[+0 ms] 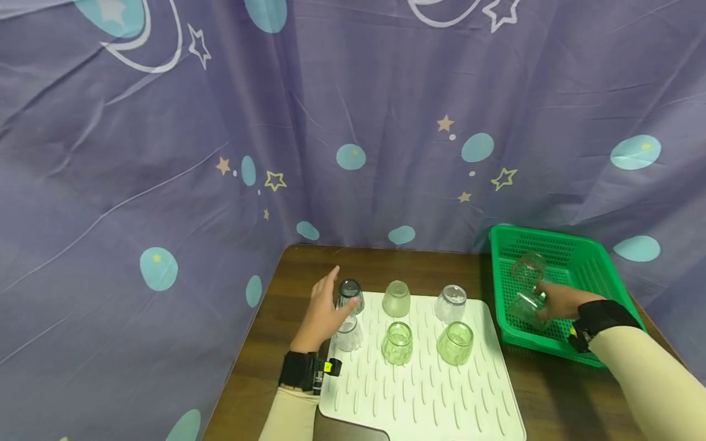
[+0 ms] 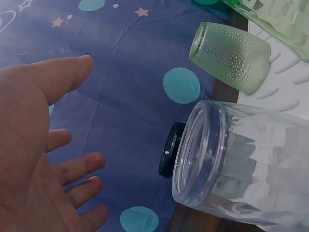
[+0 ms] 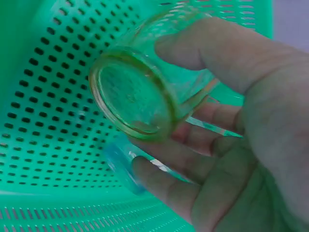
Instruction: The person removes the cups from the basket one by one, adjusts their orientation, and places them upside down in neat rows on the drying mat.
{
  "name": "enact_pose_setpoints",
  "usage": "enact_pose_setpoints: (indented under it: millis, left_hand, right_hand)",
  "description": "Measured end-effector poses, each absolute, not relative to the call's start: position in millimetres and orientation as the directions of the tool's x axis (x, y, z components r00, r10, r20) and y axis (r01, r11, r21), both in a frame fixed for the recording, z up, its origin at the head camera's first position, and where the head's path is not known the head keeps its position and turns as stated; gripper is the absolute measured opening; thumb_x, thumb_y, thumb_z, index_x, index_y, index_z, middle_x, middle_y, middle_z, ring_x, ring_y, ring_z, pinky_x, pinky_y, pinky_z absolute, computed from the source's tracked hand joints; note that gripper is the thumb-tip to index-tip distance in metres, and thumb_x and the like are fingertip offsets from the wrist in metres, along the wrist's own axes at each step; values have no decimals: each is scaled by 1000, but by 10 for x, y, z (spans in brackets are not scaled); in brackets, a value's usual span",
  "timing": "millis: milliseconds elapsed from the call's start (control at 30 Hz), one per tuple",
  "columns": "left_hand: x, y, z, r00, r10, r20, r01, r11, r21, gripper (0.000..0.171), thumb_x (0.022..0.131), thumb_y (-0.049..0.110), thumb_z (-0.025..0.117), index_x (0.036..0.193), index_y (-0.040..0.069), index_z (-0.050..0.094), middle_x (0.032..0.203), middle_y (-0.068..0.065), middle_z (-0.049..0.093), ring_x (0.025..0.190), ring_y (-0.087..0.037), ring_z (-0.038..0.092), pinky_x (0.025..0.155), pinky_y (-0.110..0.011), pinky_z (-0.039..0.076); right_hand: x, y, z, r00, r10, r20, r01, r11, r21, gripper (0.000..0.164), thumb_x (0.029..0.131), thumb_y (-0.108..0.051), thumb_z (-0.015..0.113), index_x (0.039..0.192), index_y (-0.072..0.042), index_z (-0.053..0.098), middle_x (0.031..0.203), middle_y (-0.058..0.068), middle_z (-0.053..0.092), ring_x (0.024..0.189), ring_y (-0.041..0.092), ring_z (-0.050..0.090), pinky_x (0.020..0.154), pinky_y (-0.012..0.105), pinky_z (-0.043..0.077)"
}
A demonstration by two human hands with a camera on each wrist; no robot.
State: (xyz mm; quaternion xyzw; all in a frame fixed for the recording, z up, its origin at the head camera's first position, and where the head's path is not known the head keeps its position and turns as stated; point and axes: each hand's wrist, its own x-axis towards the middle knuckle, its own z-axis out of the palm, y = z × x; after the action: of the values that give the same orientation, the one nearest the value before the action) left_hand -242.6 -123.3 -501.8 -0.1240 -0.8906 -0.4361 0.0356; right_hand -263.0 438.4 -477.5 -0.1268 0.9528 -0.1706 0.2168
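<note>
My right hand (image 1: pixel 559 300) reaches into the green basket (image 1: pixel 502 294), and its thumb and fingers grip a clear drinking glass (image 3: pixel 130 94) lying tilted, its round end toward the right wrist camera. Below it, a bluish glass (image 3: pixel 120 164) is partly hidden behind the fingers. My left hand (image 1: pixel 322 315), fingers spread, hovers beside a dark glass (image 1: pixel 349 291) and a clear glass (image 1: pixel 349 335) at the left of the white drying mat (image 1: pixel 419 392). In the left wrist view, that hand (image 2: pixel 48 140) holds nothing and stands apart from the glasses.
Also on the mat stand a frosted green glass (image 1: pixel 396 300), another clear glass (image 1: pixel 450 304) and two light green glasses, one in the middle (image 1: pixel 398 344) and one at right (image 1: pixel 455 344). The wooden table (image 1: pixel 259 349) ends at a patterned purple curtain (image 1: pixel 386 184). A dark flat object (image 1: pixel 350 432) lies at the front.
</note>
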Motion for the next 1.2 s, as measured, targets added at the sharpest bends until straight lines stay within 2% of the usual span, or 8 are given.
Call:
enact_pose_setpoints:
  millis: [133, 267, 400, 533, 700, 867, 1033, 1200]
  left_hand:
    - [-2426, -1214, -5020, -963, 200, 181, 266, 584, 767, 89, 97, 54, 68, 167, 27, 19, 165, -8, 33, 154, -31, 24, 114, -62, 37]
    - [-2425, -1194, -5008, -960, 204, 193, 277, 574, 771, 88, 97, 50, 69, 166, 28, 20, 164, -7, 35, 153, -31, 26, 114, -62, 37]
    - [-2424, -1178, -4986, -958, 209, 198, 284, 561, 778, 87, 97, 49, 69, 166, 33, 19, 164, -6, 35, 152, -31, 27, 113, -62, 38]
    - [-2405, -1164, -4969, -954, 217, 206, 294, 554, 779, 86, 97, 49, 69, 165, 35, 18, 164, -6, 34, 152, -31, 28, 113, -62, 38]
    - [-2382, -1130, -4955, -949, 230, 213, 307, 544, 781, 85, 97, 50, 69, 166, 32, 21, 164, -4, 33, 152, -29, 29, 113, -61, 39]
    - [-2349, -1068, -4946, -939, 266, 218, 334, 555, 762, 85, 97, 52, 69, 165, 30, 24, 164, -4, 32, 151, -27, 31, 112, -58, 41]
    - [-2315, -1013, -4939, -922, 304, 242, 378, 563, 734, 84, 97, 53, 69, 165, 31, 25, 163, -4, 34, 151, -27, 31, 112, -57, 41]
    - [-2297, -987, -4941, -907, 332, 259, 413, 579, 703, 84, 97, 53, 68, 164, 30, 25, 162, -4, 36, 150, -25, 32, 114, -54, 40]
  right_hand:
    - [-2584, 4396, -4622, -907, -291, -306, -152, 901, -406, 68, 94, -20, 76, 135, 21, 40, 114, 38, 58, 100, 50, 62, 72, 50, 55]
    - [-2557, 4290, -4467, -950, -246, -190, -150, 898, -414, 74, 96, -27, 74, 141, 17, 37, 123, 39, 54, 105, 51, 60, 72, 44, 54]
    - [-2518, 4136, -4357, -969, -220, -110, -158, 898, -410, 81, 97, -34, 72, 149, 13, 32, 133, 40, 50, 111, 52, 58, 74, 46, 54]
    - [-2420, 3986, -4263, -978, -206, -32, -177, 903, -392, 78, 98, -35, 71, 151, 9, 34, 133, 37, 53, 109, 49, 61, 74, 50, 54]
    - [-2279, 3717, -4148, -971, -219, 96, -239, 887, -396, 70, 99, -33, 71, 150, 5, 40, 129, 30, 58, 109, 46, 60, 75, 53, 52]
    - [-2184, 3385, -4113, -947, -264, 181, -317, 859, -402, 67, 98, -28, 72, 151, 0, 43, 136, 24, 57, 116, 43, 59, 83, 56, 53]
    - [-2125, 3088, -4154, -929, -307, 205, -366, 842, -397, 65, 96, -26, 74, 151, -5, 45, 133, 19, 61, 114, 37, 61, 83, 53, 53]
    - [-2068, 2857, -4216, -908, -366, 203, -418, 817, -397, 66, 96, -26, 75, 150, -5, 45, 137, 20, 60, 116, 37, 62, 84, 51, 54]
